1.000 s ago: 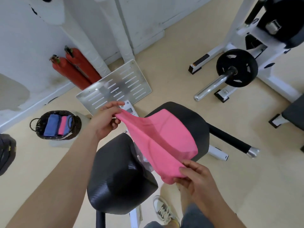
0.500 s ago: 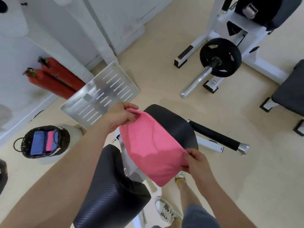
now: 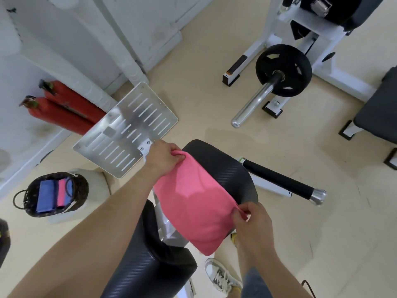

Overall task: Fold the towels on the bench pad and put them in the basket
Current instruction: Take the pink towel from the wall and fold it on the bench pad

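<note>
Pinching one top corner of the pink towel (image 3: pixel 193 203), the left hand (image 3: pixel 163 158) holds it up while the right hand (image 3: pixel 251 224) grips the opposite corner. The cloth hangs stretched between them over the black bench pad (image 3: pixel 227 168). On the floor at left, a dark wicker basket (image 3: pixel 82 190) holds folded blue and pink towels (image 3: pixel 46 200).
</note>
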The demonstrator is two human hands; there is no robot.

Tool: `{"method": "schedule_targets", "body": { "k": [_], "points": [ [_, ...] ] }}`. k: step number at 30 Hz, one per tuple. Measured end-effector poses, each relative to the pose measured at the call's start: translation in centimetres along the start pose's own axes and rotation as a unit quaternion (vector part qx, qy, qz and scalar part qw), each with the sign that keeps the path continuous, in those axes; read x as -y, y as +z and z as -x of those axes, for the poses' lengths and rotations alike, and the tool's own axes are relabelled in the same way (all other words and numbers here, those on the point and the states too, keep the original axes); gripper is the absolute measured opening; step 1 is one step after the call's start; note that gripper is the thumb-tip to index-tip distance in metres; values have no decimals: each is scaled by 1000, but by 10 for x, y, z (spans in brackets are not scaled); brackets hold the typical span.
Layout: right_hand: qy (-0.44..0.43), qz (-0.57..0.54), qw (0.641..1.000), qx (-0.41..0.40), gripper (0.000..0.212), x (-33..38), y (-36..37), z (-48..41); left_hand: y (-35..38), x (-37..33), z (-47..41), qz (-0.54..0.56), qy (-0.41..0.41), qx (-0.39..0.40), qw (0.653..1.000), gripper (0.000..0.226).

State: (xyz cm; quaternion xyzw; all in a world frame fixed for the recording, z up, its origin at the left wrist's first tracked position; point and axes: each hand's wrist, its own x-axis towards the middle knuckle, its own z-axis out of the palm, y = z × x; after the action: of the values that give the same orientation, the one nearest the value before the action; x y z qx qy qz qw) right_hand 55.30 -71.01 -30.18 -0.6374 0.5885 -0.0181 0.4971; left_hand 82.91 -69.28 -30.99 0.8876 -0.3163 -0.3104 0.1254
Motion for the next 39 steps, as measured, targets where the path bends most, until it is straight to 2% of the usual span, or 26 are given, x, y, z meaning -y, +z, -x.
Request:
{"method": "schedule_targets", "body": {
  "k": [4, 10, 14, 19, 23, 27, 30, 32, 34, 36, 39],
  "points": [
    [-17, -5, 1000, -7, 7, -5, -2, -4, 8, -2, -2, 49, -10, 51, 997, 1],
    [-46, 0, 999, 5, 14, -7, -7, -14, 5, 2, -8, 166, -29, 128, 977, 14],
    [6, -65, 997, 30, 19, -6, -4, -14, 3, 3, -16, 161, -47, 170, 971, 32],
    [29, -125, 991, 37, 22, -5, -10, -20, -3, -4, -20, 142, -70, 211, 965, 32],
    [74, -176, 979, 73, 29, 1, -17, -19, -6, -2, -15, 115, -53, 203, 971, 20],
    [99, -151, 965, 191, 29, 7, -44, -26, -13, 2, -2, 78, 12, 157, 984, 27],
    [33, -74, 967, 241, 27, 32, -70, -28, -34, -3, 12, 45, 44, 134, 989, 33],
    [-52, -20, 972, 230, 27, 59, -91, -24, -57, -9, 22, 38, 67, 72, 994, 33],
    [-151, 45, 970, 186, 29, 86, -115, -13, -82, -15, 34, 83, 82, -18, 993, 38],
    [-235, 109, 956, 136, 25, 106, -137, 6, -100, -17, 46, 161, 99, -109, 976, 44],
    [-372, 228, 899, 37, 11, 112, -145, 31, -101, -17, 63, 181, 103, -190, 959, 47]
  ]
}}
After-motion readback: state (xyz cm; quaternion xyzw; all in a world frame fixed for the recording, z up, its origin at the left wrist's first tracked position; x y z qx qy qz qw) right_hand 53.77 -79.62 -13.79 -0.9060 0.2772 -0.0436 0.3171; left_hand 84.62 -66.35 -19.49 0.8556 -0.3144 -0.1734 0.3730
